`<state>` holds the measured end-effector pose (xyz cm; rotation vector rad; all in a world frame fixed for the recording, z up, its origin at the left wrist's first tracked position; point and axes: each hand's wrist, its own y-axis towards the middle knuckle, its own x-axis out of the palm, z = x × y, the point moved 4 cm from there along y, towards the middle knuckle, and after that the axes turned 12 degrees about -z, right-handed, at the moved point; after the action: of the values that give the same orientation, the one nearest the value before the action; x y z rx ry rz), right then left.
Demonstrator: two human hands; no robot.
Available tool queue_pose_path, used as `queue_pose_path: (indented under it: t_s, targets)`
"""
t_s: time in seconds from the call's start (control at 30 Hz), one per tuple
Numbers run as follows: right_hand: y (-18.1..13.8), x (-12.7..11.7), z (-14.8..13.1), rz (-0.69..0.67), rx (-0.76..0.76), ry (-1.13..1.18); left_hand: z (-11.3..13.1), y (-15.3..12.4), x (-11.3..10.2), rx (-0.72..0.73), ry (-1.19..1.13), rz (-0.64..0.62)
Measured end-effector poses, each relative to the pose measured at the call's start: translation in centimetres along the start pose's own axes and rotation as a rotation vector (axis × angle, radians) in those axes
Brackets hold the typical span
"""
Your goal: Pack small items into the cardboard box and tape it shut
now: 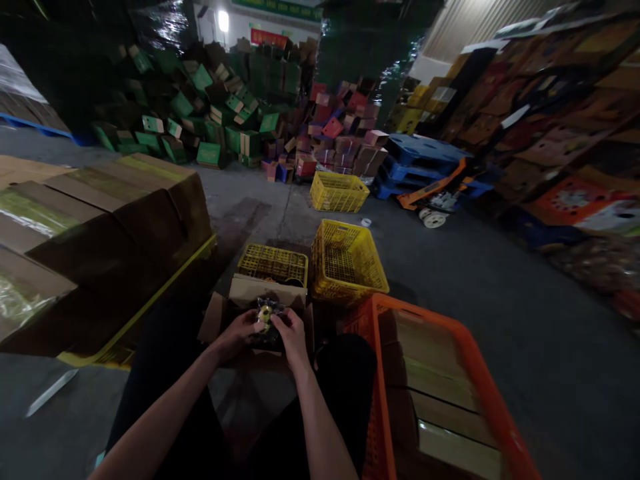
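Observation:
Between my two hands is a small clear plastic packet with a yellow-green round item inside; its exact kind is too small to make out. My left hand pinches the packet's left side, fingers closed. From the right, my right hand grips it with thumb and fingers together. Both hands are over an open cardboard box between my knees, its flaps folded outward. Dark shadow hides most of what lies in the box.
Beyond the box stand yellow crates and another yellow crate. An orange crate holding cartons is at my right; stacked cartons are at left. Farther back are heaped boxes, blue pallets and a pallet jack.

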<state>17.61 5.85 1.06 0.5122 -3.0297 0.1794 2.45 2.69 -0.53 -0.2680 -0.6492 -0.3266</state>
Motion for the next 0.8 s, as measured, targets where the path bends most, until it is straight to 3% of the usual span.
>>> queue_pose_path:
  t_s: [0.17, 0.5, 0.8]
  targets:
    - [0.1, -0.3, -0.4, 0.013, -0.008, 0.106, 0.3, -0.2, 0.0, 0.01, 0.004, 0.012]
    - [0.0, -1.1, 0.8, 0.185, 0.028, 0.441, 0.3, -0.1, 0.1, -0.053, 0.074, -0.015]
    - [0.4, -0.7, 0.1, 0.045, 0.028, 0.46, 0.5, -0.2, -0.3, -0.057, -0.014, 0.023]
